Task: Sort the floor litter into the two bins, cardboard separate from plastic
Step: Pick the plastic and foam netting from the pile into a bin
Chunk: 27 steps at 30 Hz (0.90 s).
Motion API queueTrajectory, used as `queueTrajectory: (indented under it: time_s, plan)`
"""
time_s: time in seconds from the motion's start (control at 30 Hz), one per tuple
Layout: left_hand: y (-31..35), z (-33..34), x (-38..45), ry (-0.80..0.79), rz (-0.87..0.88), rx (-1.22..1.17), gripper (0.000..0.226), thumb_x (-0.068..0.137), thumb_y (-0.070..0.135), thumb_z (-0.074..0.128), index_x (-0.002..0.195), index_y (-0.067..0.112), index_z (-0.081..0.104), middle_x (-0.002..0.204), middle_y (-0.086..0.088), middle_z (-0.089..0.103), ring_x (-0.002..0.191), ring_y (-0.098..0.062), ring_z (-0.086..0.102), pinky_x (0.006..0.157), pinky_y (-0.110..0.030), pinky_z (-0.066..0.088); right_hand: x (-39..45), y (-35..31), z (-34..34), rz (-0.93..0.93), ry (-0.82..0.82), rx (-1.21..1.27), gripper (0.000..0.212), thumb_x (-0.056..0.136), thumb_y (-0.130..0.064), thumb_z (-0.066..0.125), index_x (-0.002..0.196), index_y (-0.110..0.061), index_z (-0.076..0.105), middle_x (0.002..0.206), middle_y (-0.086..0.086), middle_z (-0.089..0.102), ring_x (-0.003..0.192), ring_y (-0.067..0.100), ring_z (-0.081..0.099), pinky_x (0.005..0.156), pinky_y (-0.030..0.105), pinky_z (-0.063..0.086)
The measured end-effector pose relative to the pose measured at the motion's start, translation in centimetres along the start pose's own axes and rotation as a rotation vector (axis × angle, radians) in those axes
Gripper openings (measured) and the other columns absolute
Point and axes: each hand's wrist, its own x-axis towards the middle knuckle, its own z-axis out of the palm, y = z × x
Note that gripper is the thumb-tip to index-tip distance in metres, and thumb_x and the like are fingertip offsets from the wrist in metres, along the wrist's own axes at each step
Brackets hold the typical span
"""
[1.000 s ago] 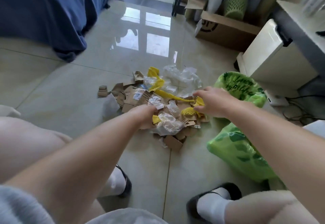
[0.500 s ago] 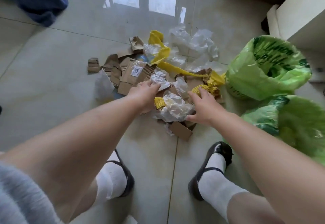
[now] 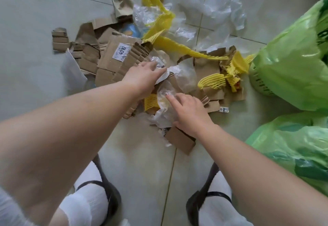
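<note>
A heap of litter lies on the tiled floor: torn cardboard pieces, one bearing a 4010 label [image 3: 122, 51], yellow foam netting [image 3: 213, 82] and clear plastic sheets [image 3: 213, 3]. My left hand [image 3: 142, 76] reaches into the middle of the heap, its fingers curled over a crumpled clear plastic wad [image 3: 159, 63]. My right hand [image 3: 188, 112] lies just below it, index finger straight and touching another crumpled clear plastic piece [image 3: 164, 105], thumb spread beside it. Two bins lined with green bags stand at the right, one farther [image 3: 292, 66] and one nearer [image 3: 292, 145].
A small cardboard scrap [image 3: 179, 140] lies nearest me, by my right wrist. My feet in white socks and black shoes, the left [image 3: 110, 199] and the right [image 3: 195, 204], stand just below the heap. Bare tile stretches to the left.
The camera has tilted down and closer to the heap. My right hand moved left from the yellow netting onto the crumpled plastic. My left hand shifted slightly over the plastic wad.
</note>
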Motion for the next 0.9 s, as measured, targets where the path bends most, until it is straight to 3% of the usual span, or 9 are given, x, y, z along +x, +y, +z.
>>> queueTrajectory:
  time_s: [0.1, 0.3, 0.5, 0.63, 0.77, 0.83, 0.9]
  plan:
    - [-0.2, 0.5, 0.4, 0.044, 0.025, -0.019, 0.054, 0.088, 0.011, 0.05, 0.137, 0.029, 0.042, 0.136, -0.01, 0.045, 0.124, -0.035, 0.042, 0.092, -0.043, 0.046, 1.0, 0.6, 0.1, -0.014, 0.079, 0.013, 0.062, 0.084, -0.024, 0.061, 0.14, -0.026, 0.035, 0.122, 0.006, 0.053, 0.11, 0.029, 0.052, 0.088, 0.039, 0.039]
    - [-0.3, -0.6, 0.8, 0.052, -0.014, -0.163, 0.036, 0.089, 0.011, 0.056, 0.123, 0.023, 0.061, 0.127, -0.007, 0.057, 0.119, -0.03, 0.052, 0.091, -0.037, 0.046, 1.2, 1.0, -2.2, 0.034, 0.039, 0.337, 0.033, 0.089, -0.031, 0.058, 0.121, -0.021, 0.056, 0.115, 0.003, 0.059, 0.107, 0.025, 0.055, 0.08, 0.034, 0.043]
    - [-4.0, -8.1, 1.3, 0.106, 0.068, -0.025, 0.024, 0.09, 0.015, 0.053, 0.109, 0.019, 0.066, 0.107, -0.01, 0.064, 0.099, -0.034, 0.06, 0.067, -0.03, 0.039, 0.6, 2.7, -6.9, 0.086, 0.143, 0.38, 0.035, 0.086, -0.035, 0.06, 0.116, -0.016, 0.06, 0.115, 0.003, 0.056, 0.105, 0.02, 0.053, 0.084, 0.032, 0.045]
    - [-7.5, -15.5, 0.5, 0.164, 0.074, 0.001, 0.027, 0.087, 0.017, 0.059, 0.113, 0.012, 0.066, 0.109, -0.02, 0.065, 0.099, -0.04, 0.06, 0.08, -0.038, 0.047, 1.3, 3.4, -10.1, 0.121, 0.145, 0.375, 0.039, 0.085, -0.035, 0.063, 0.117, -0.014, 0.062, 0.129, 0.005, 0.05, 0.119, 0.022, 0.048, 0.099, 0.034, 0.039]
    - [-10.6, -18.5, -2.5, 0.183, -0.041, -0.098, 0.035, 0.087, 0.023, 0.063, 0.116, 0.004, 0.063, 0.106, -0.02, 0.063, 0.098, -0.035, 0.058, 0.083, -0.033, 0.042, 3.0, 3.4, -11.7, 0.174, 0.083, 0.377, 0.043, 0.085, -0.036, 0.063, 0.121, -0.013, 0.061, 0.145, 0.005, 0.04, 0.133, 0.023, 0.039, 0.108, 0.036, 0.032]
    - [-12.1, -17.3, -4.7, 0.114, -0.161, -0.209, 0.038, 0.086, 0.028, 0.065, 0.115, 0.004, 0.063, 0.101, -0.015, 0.061, 0.095, -0.028, 0.056, 0.084, -0.031, 0.042, 4.0, 3.2, -11.4, 0.197, 0.038, 0.35, 0.045, 0.085, -0.039, 0.064, 0.121, -0.013, 0.061, 0.149, 0.007, 0.035, 0.136, 0.025, 0.035, 0.109, 0.037, 0.03]
    - [-13.7, -14.7, -6.3, 0.016, -0.272, -0.32, 0.036, 0.085, 0.034, 0.066, 0.108, 0.006, 0.064, 0.089, -0.007, 0.06, 0.084, -0.024, 0.055, 0.074, -0.027, 0.042, 5.1, 3.0, -10.7, 0.212, -0.01, 0.318, 0.048, 0.083, -0.044, 0.064, 0.118, -0.012, 0.062, 0.15, 0.009, 0.033, 0.137, 0.027, 0.034, 0.109, 0.039, 0.03]
